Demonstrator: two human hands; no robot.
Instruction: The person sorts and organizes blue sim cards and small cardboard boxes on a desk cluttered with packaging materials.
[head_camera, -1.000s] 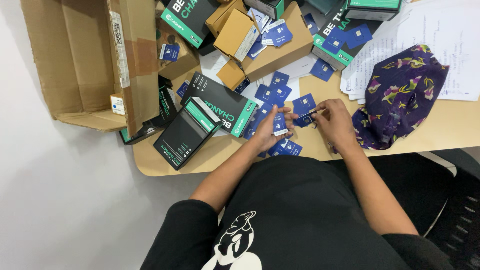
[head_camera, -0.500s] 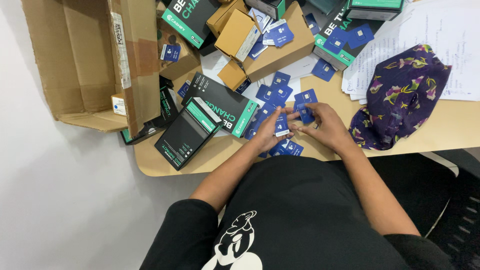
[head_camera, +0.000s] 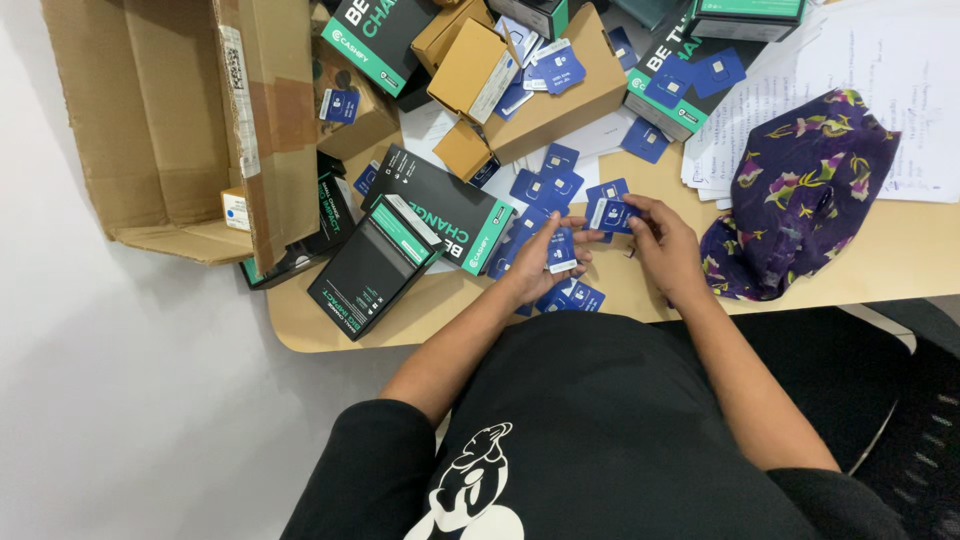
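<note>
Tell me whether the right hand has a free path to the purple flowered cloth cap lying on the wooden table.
Probably yes. The right hand pinches a small blue card, but the purple flowered cloth cap lies just to its right with only bare wooden table between them.

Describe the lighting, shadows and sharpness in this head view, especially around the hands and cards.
Head view: even, soft light with no glare on the table; only faint shadows under the left hand and right hand. The blue cards and boxes are sharp, the hands unblurred. Wide-angle bending shows at the frame edges, as on the cardboard carton.
</note>
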